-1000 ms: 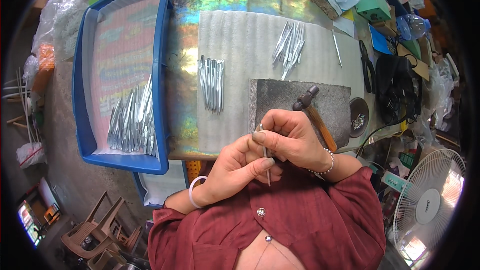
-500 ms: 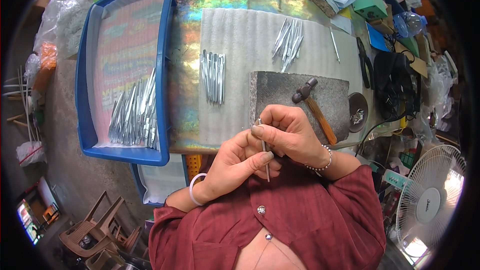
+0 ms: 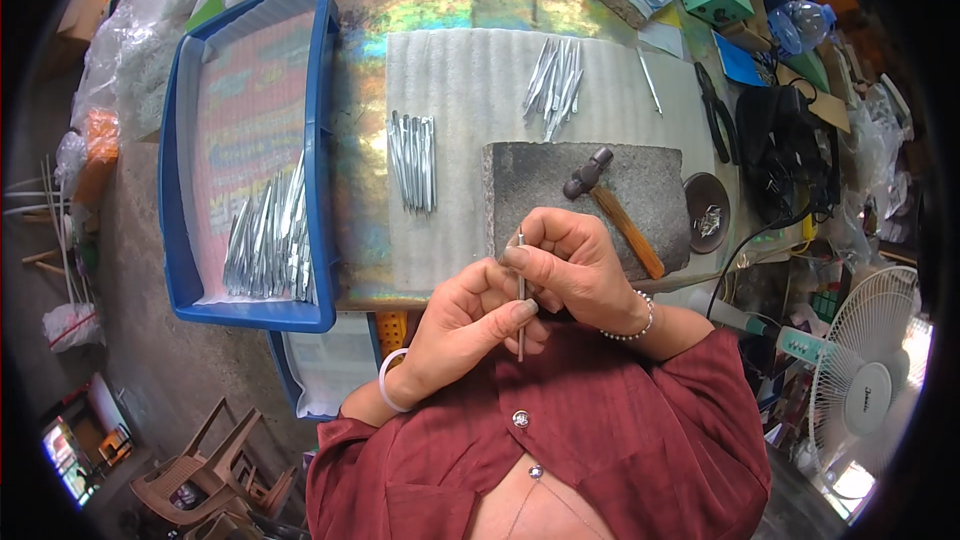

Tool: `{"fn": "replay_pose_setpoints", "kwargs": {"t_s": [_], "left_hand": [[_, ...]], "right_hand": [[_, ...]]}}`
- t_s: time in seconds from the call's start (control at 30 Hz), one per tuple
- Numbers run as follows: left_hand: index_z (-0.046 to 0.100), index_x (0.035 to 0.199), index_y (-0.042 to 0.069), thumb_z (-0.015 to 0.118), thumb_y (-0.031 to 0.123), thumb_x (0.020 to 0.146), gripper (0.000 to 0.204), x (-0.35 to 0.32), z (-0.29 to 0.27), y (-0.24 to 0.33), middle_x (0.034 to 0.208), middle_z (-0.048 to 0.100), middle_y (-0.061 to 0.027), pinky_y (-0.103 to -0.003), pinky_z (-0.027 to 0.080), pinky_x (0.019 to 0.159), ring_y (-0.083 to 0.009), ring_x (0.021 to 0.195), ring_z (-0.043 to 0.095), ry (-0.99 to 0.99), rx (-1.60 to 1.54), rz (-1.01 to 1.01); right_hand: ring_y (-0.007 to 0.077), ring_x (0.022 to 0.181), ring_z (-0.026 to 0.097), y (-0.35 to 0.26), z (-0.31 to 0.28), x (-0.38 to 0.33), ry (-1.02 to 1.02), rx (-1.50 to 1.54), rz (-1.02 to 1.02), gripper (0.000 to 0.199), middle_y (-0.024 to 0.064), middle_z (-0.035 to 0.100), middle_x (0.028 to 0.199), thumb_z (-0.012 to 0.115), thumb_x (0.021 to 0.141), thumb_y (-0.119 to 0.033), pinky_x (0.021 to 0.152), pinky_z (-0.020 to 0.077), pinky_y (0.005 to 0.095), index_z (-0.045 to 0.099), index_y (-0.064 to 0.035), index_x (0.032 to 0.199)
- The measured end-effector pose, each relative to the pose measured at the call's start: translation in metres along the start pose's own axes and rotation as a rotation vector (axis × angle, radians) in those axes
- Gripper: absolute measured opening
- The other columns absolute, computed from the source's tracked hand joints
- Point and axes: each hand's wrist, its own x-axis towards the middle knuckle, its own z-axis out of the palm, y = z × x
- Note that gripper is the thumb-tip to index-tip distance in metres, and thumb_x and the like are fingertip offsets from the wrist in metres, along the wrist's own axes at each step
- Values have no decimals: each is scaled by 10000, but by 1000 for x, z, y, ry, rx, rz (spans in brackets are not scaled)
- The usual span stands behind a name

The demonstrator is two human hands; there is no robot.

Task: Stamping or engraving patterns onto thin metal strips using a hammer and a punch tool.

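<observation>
My left hand and my right hand meet close to my chest, both pinching one thin silver metal strip held upright between the fingertips. Just beyond my hands lies a grey stone block with a wooden-handled hammer resting on it. On the white corrugated mat sit a neat row of silver strips and a looser bunch of strips farther back.
A blue tray at the left holds a heap of silver strips. A small dark dish, black pliers, a black bag and clutter crowd the right. A white fan stands low right; plastic chairs sit on the floor.
My hands and the strip stay almost still, shifting slightly toward me; the fingers have adjusted a little on the strip.
</observation>
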Motion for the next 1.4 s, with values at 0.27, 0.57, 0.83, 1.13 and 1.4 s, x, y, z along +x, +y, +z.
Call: {"fn": "replay_pose_setpoints", "kwargs": {"t_s": [0.27,0.57,0.83,1.13,1.4], "left_hand": [[460,1155,7,567,88,902,287,6,-2,-2,951,630,-172,-329,568,682,-241,777,661,130,-395,277],[563,1020,9,531,153,942,167,8,3,14,899,560,-77,-243,497,635,-165,712,556,474,-148,561],[542,998,0,477,250,968,261,3,4,9,686,481,-52,-223,431,564,-157,642,512,356,223,654],[547,1150,-36,454,158,983,272,7,10,18,697,482,-15,-200,374,499,-83,573,463,367,229,362],[509,1197,-28,494,84,953,269,20,16,11,823,606,-83,-191,420,540,-87,607,525,212,180,281]], "right_hand": [[41,467,459,2,-11,-10,154,168,-196,90,43,578,692,542,927,-66,425,370,178,556,9,974],[175,770,638,-68,-105,24,395,-890,-414,302,104,652,897,654,809,-165,669,500,292,582,0,1052],[395,882,633,-50,-231,110,725,-1834,-64,293,238,641,879,540,782,-85,740,515,461,510,40,1045],[418,884,598,-72,-218,74,644,-1740,-169,243,263,607,881,508,768,-105,784,479,472,512,15,979],[420,895,603,-46,-212,106,541,-1629,-136,272,260,618,903,585,756,-123,782,480,494,498,10,977]]}}
